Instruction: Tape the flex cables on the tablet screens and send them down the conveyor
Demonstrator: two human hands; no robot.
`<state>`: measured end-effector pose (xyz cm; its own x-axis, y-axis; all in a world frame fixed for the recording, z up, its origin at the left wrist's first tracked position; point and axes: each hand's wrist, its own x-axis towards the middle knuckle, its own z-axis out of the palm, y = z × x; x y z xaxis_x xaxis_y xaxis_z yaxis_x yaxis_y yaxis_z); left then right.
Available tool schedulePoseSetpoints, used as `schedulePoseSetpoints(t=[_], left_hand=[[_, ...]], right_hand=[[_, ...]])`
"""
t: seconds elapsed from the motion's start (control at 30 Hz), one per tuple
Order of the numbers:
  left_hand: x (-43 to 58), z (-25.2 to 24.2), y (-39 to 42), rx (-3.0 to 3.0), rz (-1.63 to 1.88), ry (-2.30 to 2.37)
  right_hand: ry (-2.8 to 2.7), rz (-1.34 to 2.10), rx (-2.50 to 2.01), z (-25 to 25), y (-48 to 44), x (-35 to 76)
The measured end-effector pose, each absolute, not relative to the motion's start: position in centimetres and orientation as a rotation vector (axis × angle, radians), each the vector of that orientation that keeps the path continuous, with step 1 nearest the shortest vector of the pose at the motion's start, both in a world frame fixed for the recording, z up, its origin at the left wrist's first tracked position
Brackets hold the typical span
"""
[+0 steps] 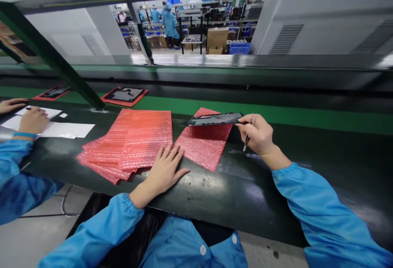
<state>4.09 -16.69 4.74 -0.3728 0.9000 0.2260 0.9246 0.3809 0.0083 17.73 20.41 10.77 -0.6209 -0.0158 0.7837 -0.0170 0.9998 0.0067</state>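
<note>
My right hand (256, 134) pinches the near right edge of a thin flat black panel (215, 119) and also holds metal tweezers (246, 139), tips pointing down. The panel is tilted over a single pink bubble-wrap sheet (204, 147), partly covering it from view. Flat on the bench, my left hand (166, 167) has its fingers spread and holds nothing. Its fingertips touch the edge of a fanned stack of pink bubble-wrap sheets (147, 137) and reach the corner of the single sheet.
Further back lie two more panels, one grey-and-black panel (125, 94) and another (57, 91), each on pink wrap. At left, a co-worker's hand (33, 119) rests over white sheets (67, 129). A slanted green post (61, 55) rises from the dark bench (245, 202).
</note>
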Motion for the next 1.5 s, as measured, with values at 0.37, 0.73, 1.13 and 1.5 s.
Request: schedulePoseSetpoints(t=[0.37, 0.73, 1.13, 1.5], left_hand=[[3.3, 4.3, -19.2, -1.737, -0.470, -2.358], [4.9, 3.9, -18.9, -1.702, -0.814, -2.303], [4.1, 4.7, -19.5, -1.569, -0.730, -2.287], [4.9, 3.9, -19.1, -1.646, -0.567, -2.316]], right_hand=[[-2.219, 0.098, 0.164, 10.5, 20.9, 17.7], [-2.252, 0.473, 0.326, 8.8, 20.5, 16.7], [-2.422, 0.706, 0.361, 7.9, 21.1, 14.8], [-2.631, 0.460, -0.245, 4.4, 14.9, 25.7]])
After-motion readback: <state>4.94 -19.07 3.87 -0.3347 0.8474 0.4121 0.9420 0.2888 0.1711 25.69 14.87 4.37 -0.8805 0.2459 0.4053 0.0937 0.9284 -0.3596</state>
